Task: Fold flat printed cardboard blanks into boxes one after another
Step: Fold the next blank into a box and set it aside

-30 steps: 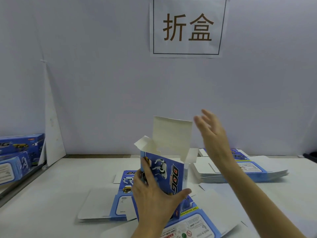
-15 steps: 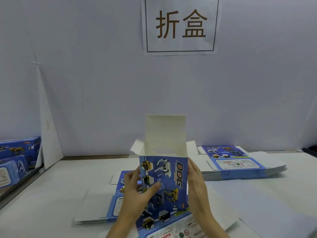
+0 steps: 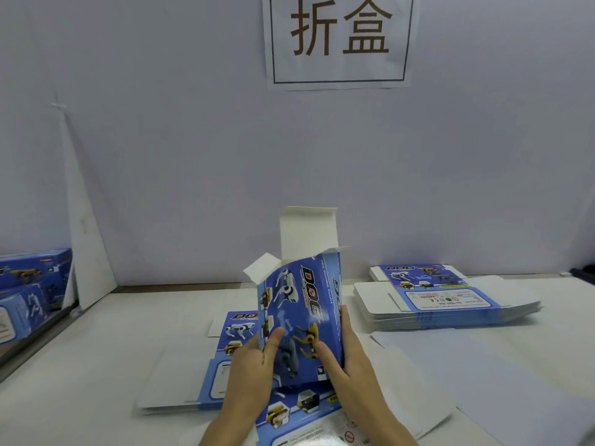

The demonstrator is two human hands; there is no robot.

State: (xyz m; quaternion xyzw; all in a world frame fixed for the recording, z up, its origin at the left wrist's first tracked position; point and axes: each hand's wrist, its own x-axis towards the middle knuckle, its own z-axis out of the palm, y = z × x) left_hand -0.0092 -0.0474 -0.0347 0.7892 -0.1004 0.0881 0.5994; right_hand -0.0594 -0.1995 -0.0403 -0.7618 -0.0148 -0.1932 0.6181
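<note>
While the left hand (image 3: 254,365) and right hand (image 3: 347,358) gripped the upright box (image 3: 299,317) from either side, seemingly to square it, its top flap (image 3: 307,235) stood open.

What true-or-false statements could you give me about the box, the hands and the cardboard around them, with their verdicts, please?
1. The left hand and the right hand both grip the blue DOG box. True.
2. The top flap of the DOG box is tucked shut. False: it stands upright, open.
3. A stack of flat blanks lies to the right of the DOG box. True.
4. The folded boxes at the far left are red. False: they are blue.
</note>
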